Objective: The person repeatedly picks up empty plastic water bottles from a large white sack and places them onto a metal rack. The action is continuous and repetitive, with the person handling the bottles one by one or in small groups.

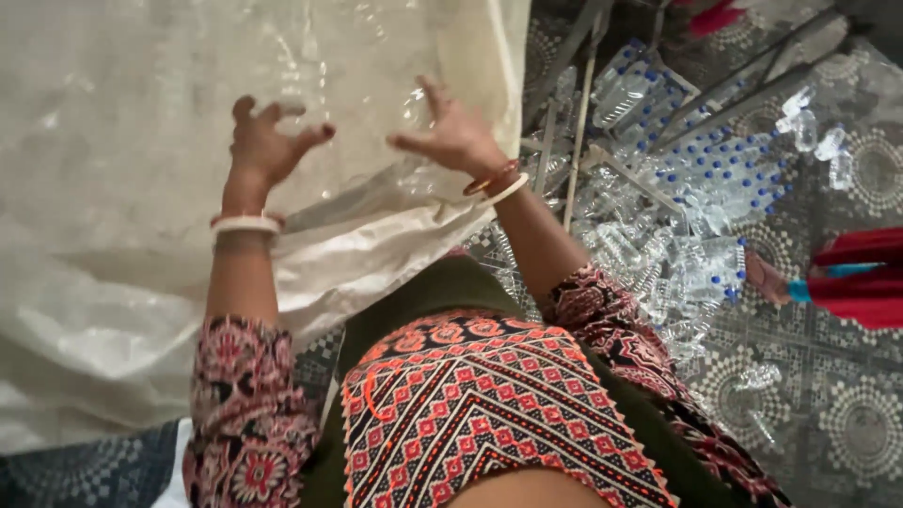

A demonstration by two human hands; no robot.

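A big white woven sack (122, 141) fills the left and upper part of the head view, stuffed with crushed clear plastic. My left hand (268, 139) hovers over it with fingers spread and curled, holding nothing. My right hand (453, 134) is stretched out near the sack's right edge, fingers apart, close to a piece of clear plastic (414, 103); I cannot tell if it touches it. Both wrists wear bangles.
A heap of clear plastic bottles with blue caps (696, 188) lies on the patterned tile floor (856, 414) to the right. Metal bars (574, 122) cross the heap. Another person's foot and red clothing (847, 273) are at the right edge.
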